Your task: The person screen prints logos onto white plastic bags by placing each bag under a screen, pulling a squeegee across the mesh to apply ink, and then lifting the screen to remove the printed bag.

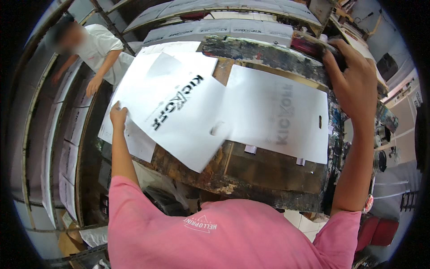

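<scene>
My left hand [118, 114] grips the left edge of a white printed bag [179, 112] with black lettering, which lies tilted across the stained wooden frame [268, 179]. A second white bag [277, 112] with faint grey lettering and a slot handle lies flat inside the frame to the right. My right hand [354, 76] rests on the frame's far right corner, closed over a dark red-handled tool [309, 45] that it partly hides. More white sheets [134, 143] lie stacked under the printed bag at the left.
Another person in a white shirt [96, 45] stands at the far left, one hand on a rack of printed white sheets [67, 134]. Rows of printed sheets [224, 27] lie on shelves at the back. Red objects [376, 231] sit low at the right.
</scene>
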Motion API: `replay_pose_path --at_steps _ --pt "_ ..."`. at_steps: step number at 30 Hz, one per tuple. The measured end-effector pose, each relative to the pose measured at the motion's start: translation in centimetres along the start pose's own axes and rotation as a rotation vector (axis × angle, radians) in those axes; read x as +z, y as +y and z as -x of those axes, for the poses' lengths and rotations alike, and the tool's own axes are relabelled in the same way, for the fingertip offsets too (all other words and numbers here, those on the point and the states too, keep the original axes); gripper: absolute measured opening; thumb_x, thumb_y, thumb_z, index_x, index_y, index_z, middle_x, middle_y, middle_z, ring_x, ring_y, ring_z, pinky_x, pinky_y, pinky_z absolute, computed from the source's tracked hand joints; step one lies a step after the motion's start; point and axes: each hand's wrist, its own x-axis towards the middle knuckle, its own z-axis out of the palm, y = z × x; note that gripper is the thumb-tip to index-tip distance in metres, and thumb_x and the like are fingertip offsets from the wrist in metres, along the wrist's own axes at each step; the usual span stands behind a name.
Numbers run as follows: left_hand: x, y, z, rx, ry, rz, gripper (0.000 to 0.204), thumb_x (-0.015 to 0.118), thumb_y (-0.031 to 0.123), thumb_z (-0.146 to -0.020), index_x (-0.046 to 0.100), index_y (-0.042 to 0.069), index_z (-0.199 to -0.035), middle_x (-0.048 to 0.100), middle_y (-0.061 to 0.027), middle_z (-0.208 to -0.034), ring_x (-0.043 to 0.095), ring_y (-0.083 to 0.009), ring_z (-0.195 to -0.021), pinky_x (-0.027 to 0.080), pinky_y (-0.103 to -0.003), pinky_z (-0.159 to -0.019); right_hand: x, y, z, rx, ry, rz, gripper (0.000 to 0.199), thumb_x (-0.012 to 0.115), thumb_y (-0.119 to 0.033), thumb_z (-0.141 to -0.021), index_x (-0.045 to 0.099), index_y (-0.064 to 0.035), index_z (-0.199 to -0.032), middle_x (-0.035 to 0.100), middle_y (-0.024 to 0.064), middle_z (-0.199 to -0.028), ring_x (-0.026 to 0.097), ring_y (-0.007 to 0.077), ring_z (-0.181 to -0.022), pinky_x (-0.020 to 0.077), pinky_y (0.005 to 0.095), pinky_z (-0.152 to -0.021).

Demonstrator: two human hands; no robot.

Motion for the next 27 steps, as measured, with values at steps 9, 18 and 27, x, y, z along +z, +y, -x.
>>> replay_pose_path --at_steps 9,18,27 --pt "-4.8 31.8 26.1 0.110 -1.091 1.782 0.095 0.076 0.039 -0.090 0.020 0.003 -0.158 0.044 -0.0201 -0.153 0.044 -0.0278 -0.140 0.031 -0.048 -0.119 0.3 -1.9 6.6 -0.008 -0.383 -0.117 0.057 0.067 -0.029 -0.088 0.053 -0.0017 -0.136 0.064 0.0243 -0.107 0.061 0.0429 -0.100 0.0465 0.0480 -0.092" --pt "-0.2 28.0 35.5 -1.002 -1.183 1.587 0.091 0.032 0.074 -0.098 0.031 -0.001 -0.149 0.048 -0.0233 -0.143 0.050 -0.0341 -0.133 0.039 -0.049 -0.115 15.5 5.2 17.4 0.083 -0.756 -0.438 0.043 0.063 -0.015 -0.091 0.058 -0.0125 -0.134 0.066 0.0178 -0.114 0.061 0.0382 -0.107 0.0496 0.0479 -0.093" --pt "1.2 28.2 35.6 -1.033 -1.175 1.314 0.094 0.028 0.079 -0.096 0.035 0.001 -0.149 0.054 -0.0200 -0.139 0.053 -0.0314 -0.129 0.043 -0.046 -0.110 37.5 16.6 10.0 -0.012 -0.507 -0.157 0.035 0.060 -0.024 -0.094 0.061 -0.0240 -0.129 0.065 0.0118 -0.107 0.064 0.0348 -0.102 0.0543 0.0494 -0.086"
